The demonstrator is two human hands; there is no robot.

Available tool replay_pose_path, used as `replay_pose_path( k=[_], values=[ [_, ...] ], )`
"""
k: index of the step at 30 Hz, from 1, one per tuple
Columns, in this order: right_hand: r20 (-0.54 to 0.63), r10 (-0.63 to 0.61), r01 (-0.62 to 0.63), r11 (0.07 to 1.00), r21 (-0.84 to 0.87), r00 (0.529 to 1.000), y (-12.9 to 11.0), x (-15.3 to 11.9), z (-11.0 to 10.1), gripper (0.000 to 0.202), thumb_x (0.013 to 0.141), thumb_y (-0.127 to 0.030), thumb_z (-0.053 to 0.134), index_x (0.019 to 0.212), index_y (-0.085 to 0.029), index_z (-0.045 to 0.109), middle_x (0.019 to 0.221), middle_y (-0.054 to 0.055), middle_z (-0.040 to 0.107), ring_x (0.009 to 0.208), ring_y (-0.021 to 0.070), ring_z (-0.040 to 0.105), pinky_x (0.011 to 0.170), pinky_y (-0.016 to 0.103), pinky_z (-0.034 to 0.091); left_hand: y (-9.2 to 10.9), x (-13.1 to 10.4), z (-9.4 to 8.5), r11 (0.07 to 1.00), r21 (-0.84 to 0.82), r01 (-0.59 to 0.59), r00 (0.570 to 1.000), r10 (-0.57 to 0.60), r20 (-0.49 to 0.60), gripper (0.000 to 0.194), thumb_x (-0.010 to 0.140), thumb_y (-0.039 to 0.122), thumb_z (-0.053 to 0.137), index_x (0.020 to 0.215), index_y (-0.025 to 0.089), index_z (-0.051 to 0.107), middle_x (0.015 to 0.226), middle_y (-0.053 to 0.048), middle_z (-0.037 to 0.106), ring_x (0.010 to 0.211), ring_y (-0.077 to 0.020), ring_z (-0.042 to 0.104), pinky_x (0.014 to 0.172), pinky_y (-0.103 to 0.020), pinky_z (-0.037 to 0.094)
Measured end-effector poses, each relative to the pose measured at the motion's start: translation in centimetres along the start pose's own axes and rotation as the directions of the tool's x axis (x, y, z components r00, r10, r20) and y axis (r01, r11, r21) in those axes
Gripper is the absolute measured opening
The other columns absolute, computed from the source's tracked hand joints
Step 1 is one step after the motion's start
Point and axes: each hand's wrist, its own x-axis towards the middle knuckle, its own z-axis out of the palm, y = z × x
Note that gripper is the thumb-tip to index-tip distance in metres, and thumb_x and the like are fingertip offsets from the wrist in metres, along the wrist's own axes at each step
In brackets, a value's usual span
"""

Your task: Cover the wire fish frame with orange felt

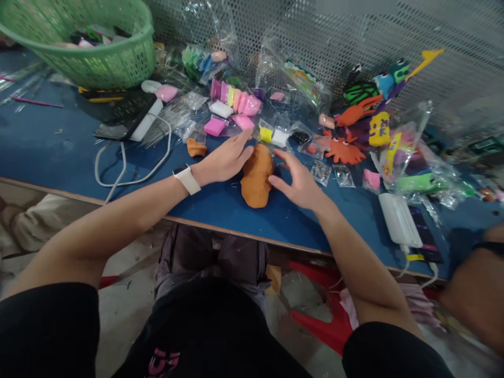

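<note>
A lump of orange-brown modelling clay (257, 178), long and rounded, lies on the blue table between my hands. My left hand (226, 157) rests along its left side, fingers stretched out and pointing away from me. On the right side, my right hand (296, 181) is held with thumb and fingers apart, the thumb tip at the clay's edge. Neither hand is closed round it. A smaller piece of the same clay (196, 147) sits left of my left hand. Just beyond the lump are yellow (265, 134) and white clay packets (280, 137).
A green basket (129, 63) stands back left, near a black device with a white cable (169, 144). Orange crab-like figures (344, 150) and bagged clay lie back right. A power bank (399, 220) rests on a phone (423, 231). Another person's arm (478, 294) is at far right.
</note>
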Motion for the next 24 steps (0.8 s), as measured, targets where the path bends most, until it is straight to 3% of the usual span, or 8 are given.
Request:
replay_pose_path(
  k=[4,8,14,24],
  values=[
    [0.103,0.015,-0.016,1.0,0.003,0.995,1.4,-0.1,1.6,0.14,0.088,-0.101,0.081,0.195,-0.031,0.026,0.202,0.017,0.03,0.186,0.0515,0.032,0.151,0.079,0.031,1.2,0.0,2.1,0.971,-0.238,0.013,0.997,-0.032,-0.074,0.079,0.126,0.07,0.016,0.181,0.022,0.047,0.19,-0.018,0.052,0.183,-0.0347,0.044,0.151,-0.058,0.036],
    [0.122,0.016,-0.01,0.999,-0.047,0.992,2.2,-0.1,2.9,0.16,0.079,-0.106,0.084,0.198,-0.03,0.009,0.205,0.019,0.019,0.189,0.0521,0.022,0.152,0.08,0.022,1.4,0.4,3.8,0.95,-0.309,0.038,0.998,-0.051,-0.035,0.087,0.123,0.08,0.015,0.183,0.025,0.045,0.193,-0.017,0.047,0.187,-0.0342,0.038,0.154,-0.056,0.032],
    [0.151,0.034,-0.024,0.997,-0.069,0.988,1.8,-0.2,3.7,0.158,0.084,-0.106,0.08,0.198,-0.03,0.002,0.207,0.018,0.008,0.191,0.0505,0.013,0.153,0.08,0.02,1.8,-0.1,4.5,0.957,-0.289,-0.006,1.0,0.005,-0.005,0.09,0.121,0.086,0.023,0.184,0.026,0.042,0.193,-0.02,0.045,0.187,-0.0385,0.035,0.154,-0.065,0.027],
    [0.086,0.001,0.003,0.999,-0.049,0.996,2.3,-0.3,3.8,0.16,0.082,-0.11,0.076,0.198,-0.029,0.003,0.204,0.021,0.017,0.19,0.0524,0.019,0.152,0.081,0.021,2.5,-0.6,4.1,0.965,-0.249,0.088,0.996,-0.09,0.002,0.087,0.121,0.084,0.028,0.184,0.025,0.039,0.191,-0.023,0.045,0.184,-0.04,0.039,0.153,-0.069,0.026]
  ],
)
